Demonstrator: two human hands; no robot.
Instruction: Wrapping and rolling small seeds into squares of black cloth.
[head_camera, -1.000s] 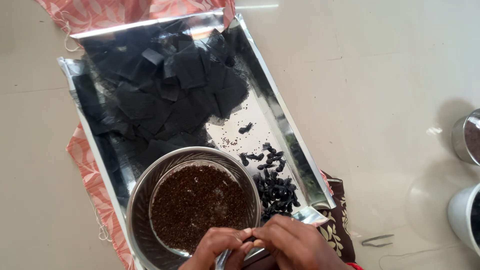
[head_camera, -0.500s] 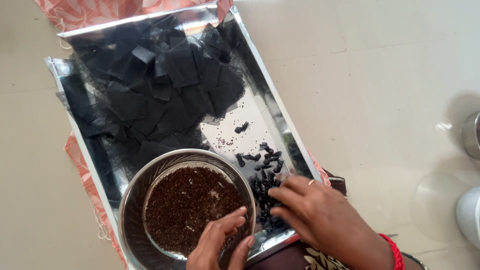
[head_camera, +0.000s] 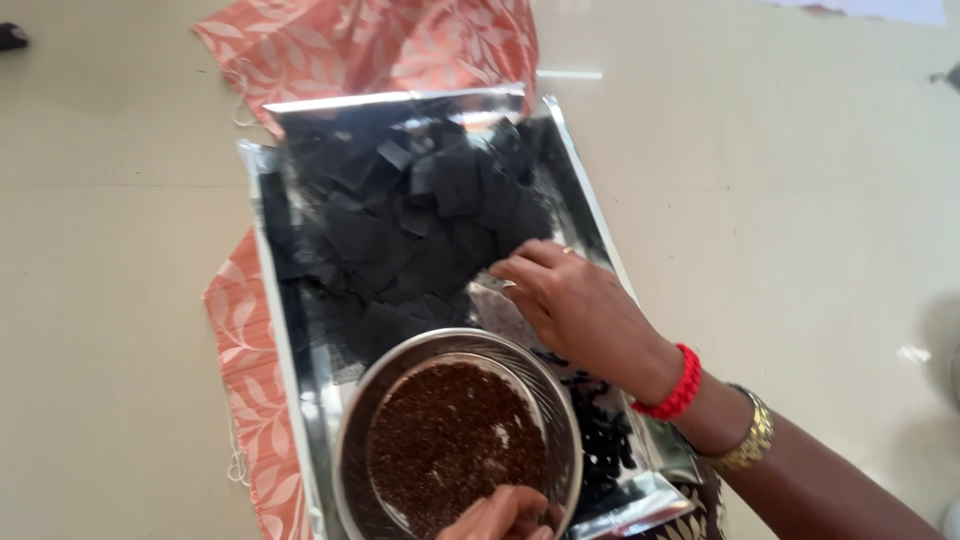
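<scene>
On the pale, glossy floor (head_camera: 800, 200), which is filling the whole view and catching a soft window glare, an orange leaf-patterned cloth (head_camera: 370, 45) is lying spread, showing past the far and left edges of what sits on it. Over the cloth a shiny silver tray (head_camera: 275, 300) is resting, its far half carrying a loose heap of black square pieces (head_camera: 410, 220). At the tray's near edge a round steel bowl (head_camera: 560, 440) is standing, holding a mound of brown granular powder (head_camera: 450, 450). Just right of the bowl, along the tray's right edge, small black rolled bits (head_camera: 600, 440) are lying in a scatter. The right hand (head_camera: 575, 310), wearing a red bead bracelet (head_camera: 675, 385) and a gold bangle (head_camera: 750, 440), is reaching across the tray, its grip loosely open with fingertips touching the near edge of the black heap. The left hand (head_camera: 505, 515) is showing only partly at the bowl's near rim; whether its grip is closed I cannot tell.
</scene>
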